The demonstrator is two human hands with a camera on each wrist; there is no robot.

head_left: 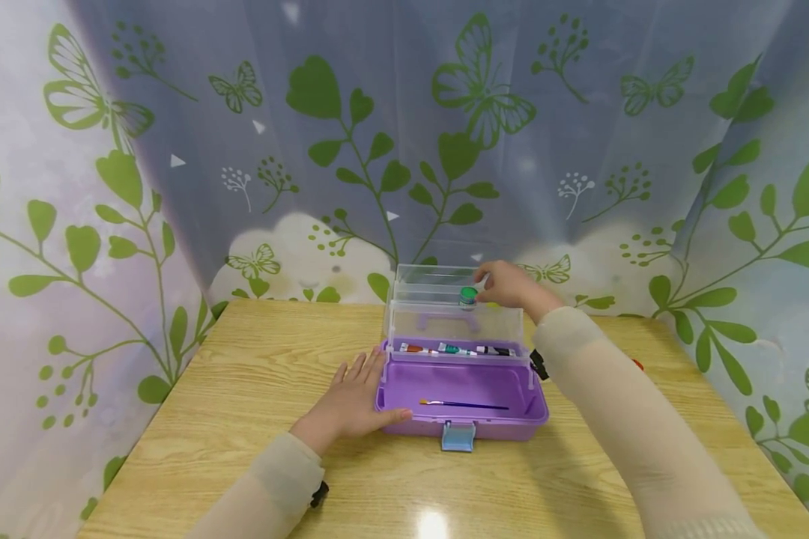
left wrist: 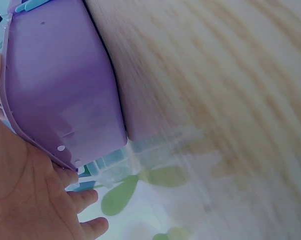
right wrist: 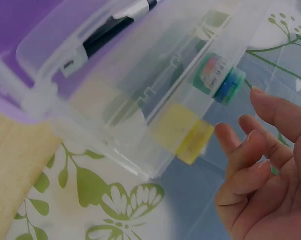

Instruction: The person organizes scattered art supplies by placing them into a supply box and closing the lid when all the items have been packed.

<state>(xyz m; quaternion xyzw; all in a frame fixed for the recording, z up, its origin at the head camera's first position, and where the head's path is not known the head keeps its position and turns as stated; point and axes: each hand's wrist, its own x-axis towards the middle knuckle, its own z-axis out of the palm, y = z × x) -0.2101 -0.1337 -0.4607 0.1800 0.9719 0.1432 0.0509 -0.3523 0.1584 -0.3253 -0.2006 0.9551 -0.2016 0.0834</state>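
A purple box (head_left: 461,430) stands opened, its clear stepped trays (head_left: 404,318) raised at the back. My left hand (head_left: 353,397) rests with spread fingers on the box's left front corner; the left wrist view shows the palm (left wrist: 20,185) against its rim. Over the upper tray is my right hand (head_left: 508,288), its loosely bent fingers beside a small green-lidded jar (head_left: 468,296). In the right wrist view, a gap shows between those fingers and the jar (right wrist: 230,85). Nearer the tray's end sits a yellow block (right wrist: 195,142), also apart from the fingertips.
Three paint tubes (head_left: 457,349) lie in the lower tray, and a paintbrush (head_left: 465,405) on the box floor. A light blue latch (head_left: 458,436) hangs at the front. Part of a red thing (head_left: 638,364) shows past the right sleeve. A patterned curtain (head_left: 350,224) borders the wooden table (head_left: 270,352).
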